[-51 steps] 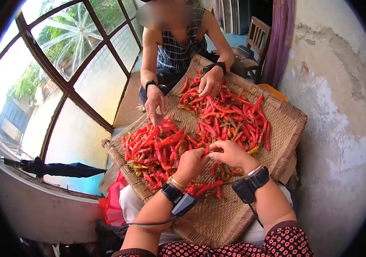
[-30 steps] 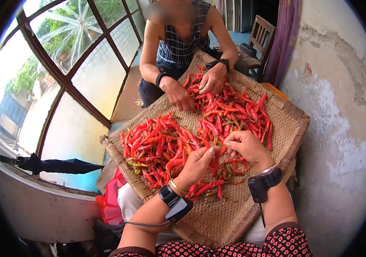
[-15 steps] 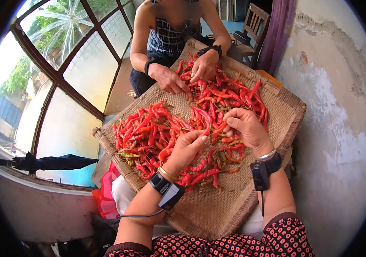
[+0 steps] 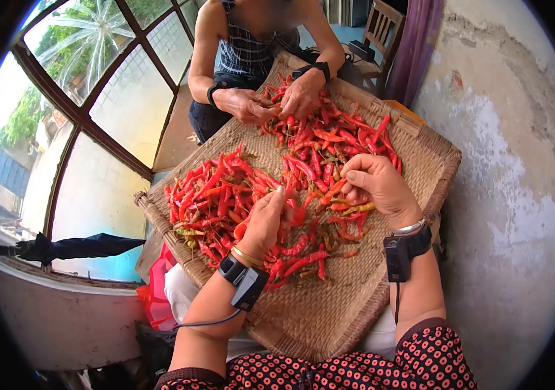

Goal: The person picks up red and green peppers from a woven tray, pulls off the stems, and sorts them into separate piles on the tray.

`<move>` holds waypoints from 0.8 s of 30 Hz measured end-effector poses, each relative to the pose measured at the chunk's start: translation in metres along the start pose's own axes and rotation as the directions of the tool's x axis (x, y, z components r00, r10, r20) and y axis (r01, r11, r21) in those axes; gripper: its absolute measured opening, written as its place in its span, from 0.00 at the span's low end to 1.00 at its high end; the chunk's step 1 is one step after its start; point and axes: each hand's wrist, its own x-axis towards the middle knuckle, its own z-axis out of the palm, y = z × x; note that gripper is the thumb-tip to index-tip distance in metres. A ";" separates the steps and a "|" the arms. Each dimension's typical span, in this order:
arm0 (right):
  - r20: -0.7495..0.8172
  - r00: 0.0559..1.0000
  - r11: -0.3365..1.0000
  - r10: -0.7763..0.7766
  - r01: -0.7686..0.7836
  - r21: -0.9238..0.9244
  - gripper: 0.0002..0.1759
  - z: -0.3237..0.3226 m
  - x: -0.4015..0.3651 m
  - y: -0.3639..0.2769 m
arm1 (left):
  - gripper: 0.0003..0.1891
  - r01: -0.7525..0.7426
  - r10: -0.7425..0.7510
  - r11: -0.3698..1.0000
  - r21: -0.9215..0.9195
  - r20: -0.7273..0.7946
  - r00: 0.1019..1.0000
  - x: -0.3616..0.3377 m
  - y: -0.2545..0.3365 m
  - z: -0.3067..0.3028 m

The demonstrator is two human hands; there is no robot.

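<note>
Red chili peppers lie heaped in a large woven tray, with a second heap toward the back right. My left hand is over the front of the left heap, thumb up. Its other fingers are mostly hidden behind the thumb and palm, and a blurred red chili pepper shows just beside them. My right hand is closed in a pinch at the end of an orange-red chili pepper. Yellowish peppers lie just below that hand.
Across the tray a person's two hands work among the peppers at the far corner. A folded black umbrella lies along the window ledge at left. A bare wall stands at right, and a wooden chair is behind.
My left hand has drawn back to the left and turned thumb-up, away from my right hand. My right hand stays nearly in place. The other person's hands have come closer together.
</note>
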 end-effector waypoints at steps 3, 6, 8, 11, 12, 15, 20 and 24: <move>0.081 0.966 0.897 -0.246 0.195 0.397 0.07 -0.005 -0.002 0.001 | 0.19 0.082 -0.082 0.996 0.046 -0.003 0.997 0.000 0.000 0.001; 0.194 0.892 0.762 -0.407 0.215 0.611 0.09 -0.003 -0.002 0.002 | 0.17 0.047 -0.053 0.994 0.102 0.052 0.997 0.000 -0.003 0.003; 0.216 0.888 0.764 -0.407 0.201 0.613 0.10 -0.003 -0.004 0.002 | 0.15 0.057 -0.074 0.986 0.157 0.106 0.992 -0.003 0.001 0.007; 0.259 0.854 0.697 -0.450 0.155 0.700 0.10 0.001 -0.004 0.001 | 0.14 0.056 -0.090 0.983 0.173 0.199 0.976 0.001 -0.007 0.003; 0.240 0.899 0.800 -0.366 0.172 0.574 0.10 0.002 -0.004 0.001 | 0.14 0.056 -0.091 0.983 0.173 0.198 0.976 0.000 -0.007 0.005; 0.191 0.951 0.891 -0.242 0.141 0.431 0.10 0.007 0.000 0.007 | 0.15 0.015 -0.009 1.000 -0.022 0.244 0.970 -0.008 -0.004 0.013; 0.220 0.916 0.775 -0.334 0.134 0.617 0.09 0.008 0.005 0.013 | 0.19 0.066 -0.063 0.998 -0.004 0.236 0.970 -0.003 -0.009 0.007; 0.335 0.888 0.869 -0.314 0.127 0.479 0.08 0.000 -0.001 0.005 | 0.21 0.064 -0.067 0.996 0.067 0.056 0.996 0.003 -0.012 0.002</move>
